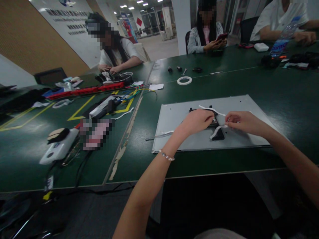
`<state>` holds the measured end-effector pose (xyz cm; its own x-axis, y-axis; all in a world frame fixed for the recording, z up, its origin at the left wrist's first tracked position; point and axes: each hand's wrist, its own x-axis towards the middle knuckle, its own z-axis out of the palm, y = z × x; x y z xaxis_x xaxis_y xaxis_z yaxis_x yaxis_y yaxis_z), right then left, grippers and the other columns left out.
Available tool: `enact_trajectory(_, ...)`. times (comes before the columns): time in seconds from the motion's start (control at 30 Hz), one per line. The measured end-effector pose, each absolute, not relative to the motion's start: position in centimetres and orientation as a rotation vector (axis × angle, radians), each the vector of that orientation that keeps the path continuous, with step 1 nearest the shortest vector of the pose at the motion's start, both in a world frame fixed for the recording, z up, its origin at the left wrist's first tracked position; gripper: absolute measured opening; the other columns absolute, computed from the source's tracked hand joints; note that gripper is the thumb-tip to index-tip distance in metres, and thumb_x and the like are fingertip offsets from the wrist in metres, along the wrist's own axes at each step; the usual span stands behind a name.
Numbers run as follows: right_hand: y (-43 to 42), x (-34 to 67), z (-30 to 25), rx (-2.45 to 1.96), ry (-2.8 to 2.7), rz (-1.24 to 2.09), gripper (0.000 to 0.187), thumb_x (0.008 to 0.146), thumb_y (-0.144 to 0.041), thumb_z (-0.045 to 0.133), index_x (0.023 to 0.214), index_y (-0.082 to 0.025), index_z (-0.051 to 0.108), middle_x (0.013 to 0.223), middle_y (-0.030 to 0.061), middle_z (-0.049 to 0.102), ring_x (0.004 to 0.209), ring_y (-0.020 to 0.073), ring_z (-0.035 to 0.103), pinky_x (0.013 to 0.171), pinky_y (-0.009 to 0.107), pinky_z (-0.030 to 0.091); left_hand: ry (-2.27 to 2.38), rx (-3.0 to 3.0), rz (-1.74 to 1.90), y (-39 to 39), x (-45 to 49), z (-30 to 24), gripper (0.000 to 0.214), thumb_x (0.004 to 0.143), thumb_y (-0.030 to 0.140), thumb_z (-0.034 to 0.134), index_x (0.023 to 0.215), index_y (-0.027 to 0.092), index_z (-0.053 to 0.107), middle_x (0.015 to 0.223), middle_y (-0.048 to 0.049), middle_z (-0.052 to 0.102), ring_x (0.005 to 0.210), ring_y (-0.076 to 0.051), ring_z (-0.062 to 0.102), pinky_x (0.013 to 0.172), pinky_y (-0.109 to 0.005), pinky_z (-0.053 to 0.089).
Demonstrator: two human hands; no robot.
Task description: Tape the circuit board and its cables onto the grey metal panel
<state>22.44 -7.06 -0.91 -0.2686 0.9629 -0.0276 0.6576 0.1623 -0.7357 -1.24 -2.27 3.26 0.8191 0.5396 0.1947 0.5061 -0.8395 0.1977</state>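
Observation:
A grey metal panel [244,104] lies flat on the green table [199,159] in front of me, with a black part [218,134] at its middle. My left hand [196,121] rests curled on that black part, fingers closed over it. My right hand [240,121] pinches a white tape strip [216,131] that runs down across the part. Another white strip [211,109] arcs over the part behind my hands, and one more trails left off the panel.
A tape roll [184,80], small black pieces and a wrench lie beyond the panel. To the left are a red power strip [87,90], cables, a white device [59,147] and yellow floor-style markings. Three other people sit at the far side.

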Motion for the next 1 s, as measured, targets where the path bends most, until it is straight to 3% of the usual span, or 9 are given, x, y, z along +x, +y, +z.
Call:
enact_trajectory(0.23,-7.0,22.6,-0.8,-1.430,-1.676,1.116,0.046,0.077,-0.052,0.065,0.104,-0.016,0.058,0.078,0.0037,0.059,0.068,0.0114,0.055,0.060,0.023,0.044,0.811,2.781,0.538,-2.7,-1.6,4.1,0.028,0.093,0.022,0.037,0.087,0.016,0.063,0.079,-0.0034,0.066,0.070,-0.013,0.056,0.063,-0.026,0.036)
enact_trajectory(0.6,-6.9,22.9,-1.7,-1.510,-1.915,1.066,0.034,0.081,-0.044,0.058,0.101,-0.017,0.060,0.074,0.0012,0.061,0.066,0.0113,0.057,0.064,0.024,0.043,0.496,2.790,0.186,-3.4,-0.8,2.8,0.036,0.087,0.015,0.040,0.115,0.019,0.063,0.091,-0.0054,0.069,0.077,-0.015,0.061,0.066,-0.027,0.041)
enact_trajectory(0.7,-6.9,22.9,-1.7,-1.590,-2.003,0.917,0.030,0.082,-0.043,0.057,0.099,-0.018,0.062,0.076,0.0005,0.063,0.069,0.0117,0.058,0.068,0.025,0.042,0.483,2.801,0.149,-3.2,-0.6,2.2,0.039,0.087,0.014,0.039,0.119,0.019,0.062,0.101,-0.0071,0.070,0.088,-0.016,0.063,0.073,-0.028,0.044)
enact_trajectory(0.83,-7.1,22.2,-1.5,-1.721,-2.136,0.505,0.029,0.083,-0.043,0.056,0.096,-0.019,0.062,0.072,0.0004,0.060,0.064,0.0119,0.055,0.062,0.024,0.035,0.506,2.819,0.100,-3.2,-0.4,2.0,0.042,0.087,0.013,0.038,0.121,0.021,0.062,0.108,-0.0078,0.069,0.095,-0.018,0.063,0.079,-0.030,0.045)
enact_trajectory(1.0,-7.8,20.6,-1.5,-1.668,-2.339,0.211,0.023,0.086,-0.039,0.052,0.097,-0.019,0.059,0.074,0.0015,0.058,0.064,0.0122,0.050,0.058,0.024,0.028,0.525,2.869,0.056,-3.9,-0.3,2.5,0.044,0.084,0.011,0.041,0.121,0.023,0.062,0.106,-0.0080,0.069,0.090,-0.020,0.063,0.075,-0.032,0.045)
